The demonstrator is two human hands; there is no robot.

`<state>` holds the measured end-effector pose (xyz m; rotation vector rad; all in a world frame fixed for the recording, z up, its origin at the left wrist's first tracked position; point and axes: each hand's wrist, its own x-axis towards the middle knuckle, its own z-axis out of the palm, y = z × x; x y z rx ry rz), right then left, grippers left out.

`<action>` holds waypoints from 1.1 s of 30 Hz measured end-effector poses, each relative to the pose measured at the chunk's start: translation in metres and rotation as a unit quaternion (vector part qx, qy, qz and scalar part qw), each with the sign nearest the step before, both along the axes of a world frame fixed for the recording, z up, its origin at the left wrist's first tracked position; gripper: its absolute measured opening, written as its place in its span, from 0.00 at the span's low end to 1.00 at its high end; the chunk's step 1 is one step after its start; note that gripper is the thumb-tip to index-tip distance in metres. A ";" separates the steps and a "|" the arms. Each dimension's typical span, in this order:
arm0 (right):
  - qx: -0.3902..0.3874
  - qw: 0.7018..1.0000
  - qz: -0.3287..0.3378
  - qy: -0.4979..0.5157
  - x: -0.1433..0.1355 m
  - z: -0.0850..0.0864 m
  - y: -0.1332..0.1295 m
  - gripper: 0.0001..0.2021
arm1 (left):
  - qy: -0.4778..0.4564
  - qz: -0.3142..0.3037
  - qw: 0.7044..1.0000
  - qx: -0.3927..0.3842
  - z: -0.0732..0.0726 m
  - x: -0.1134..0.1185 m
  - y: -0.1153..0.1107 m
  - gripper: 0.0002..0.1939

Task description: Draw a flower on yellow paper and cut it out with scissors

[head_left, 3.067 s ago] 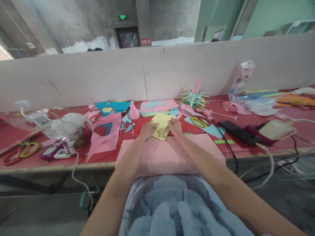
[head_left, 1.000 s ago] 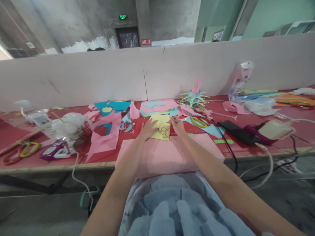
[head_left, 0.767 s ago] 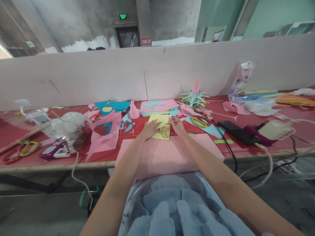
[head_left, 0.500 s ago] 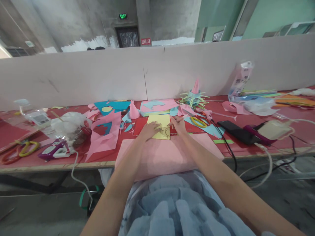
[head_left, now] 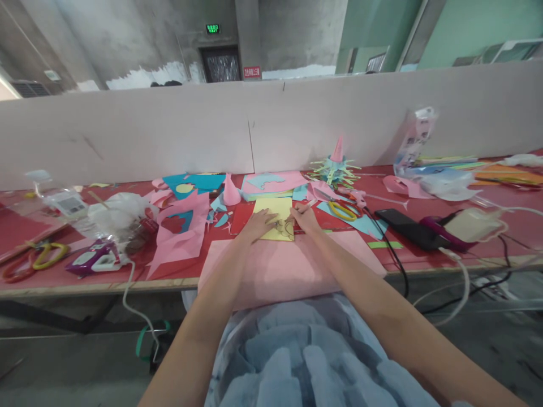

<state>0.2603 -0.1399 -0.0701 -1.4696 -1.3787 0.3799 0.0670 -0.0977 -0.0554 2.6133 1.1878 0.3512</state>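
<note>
A yellow sheet of paper (head_left: 275,207) with dark curved outlines drawn on it lies in front of me, over a red sheet. My left hand (head_left: 259,224) rests on its left side, fingers stretched out and flat. At the right edge of the yellow sheet, my right hand (head_left: 304,218) is closed around a slim pen (head_left: 311,202), its tip at the drawn lines. A large pink sheet (head_left: 271,271) hangs over the table's front edge beneath my forearms. Behind the yellow sheet stands a pink paper cone (head_left: 231,191).
Yellow-handled scissors (head_left: 343,211) lie right of my right hand. A spiky paper figure (head_left: 335,169) stands by the white partition (head_left: 169,130). Further right are a black phone (head_left: 407,226) and cables. Pink and blue scraps (head_left: 182,243), a purple device (head_left: 95,257) and more scissors (head_left: 48,256) lie left.
My right hand has shifted very slightly, with the pen still in it at the yellow sheet. My left hand stays in place.
</note>
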 end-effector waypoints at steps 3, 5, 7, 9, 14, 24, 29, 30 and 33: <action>0.001 1.000 -0.009 -0.018 -0.001 0.000 0.000 0.15 | 0.008 0.001 1.000 -0.003 0.000 0.000 0.000 0.23; 0.002 0.999 -0.013 -0.031 -0.002 0.000 0.000 0.15 | 0.015 0.001 1.000 -0.001 0.001 0.001 -0.001 0.23; 0.004 0.999 -0.022 -0.047 -0.003 -0.001 0.000 0.15 | 0.020 0.001 1.000 0.001 0.001 0.001 -0.001 0.23; 0.005 0.998 -0.031 -0.061 -0.004 -0.001 0.000 0.15 | 0.019 0.001 1.000 0.002 0.001 0.001 -0.002 0.23; 0.010 0.998 -0.036 -0.060 -0.004 0.000 0.000 0.16 | 0.012 -0.003 1.000 0.005 -0.001 0.001 0.000 0.23; 0.004 0.999 -0.018 -0.042 -0.005 0.000 -0.002 0.16 | 0.018 -0.020 1.000 0.012 -0.001 0.000 -0.002 0.21; 0.005 0.999 -0.029 -0.043 -0.002 -0.002 0.001 0.16 | 0.023 -0.038 0.999 0.016 -0.001 0.000 -0.002 0.20; 0.006 0.999 -0.032 -0.034 -0.001 -0.003 0.002 0.16 | 0.021 -0.037 0.999 0.016 -0.001 0.000 -0.002 0.20; 0.016 1.000 -0.024 -0.003 0.001 -0.004 0.004 0.16 | 0.009 -0.030 0.999 0.014 -0.003 0.000 -0.001 0.20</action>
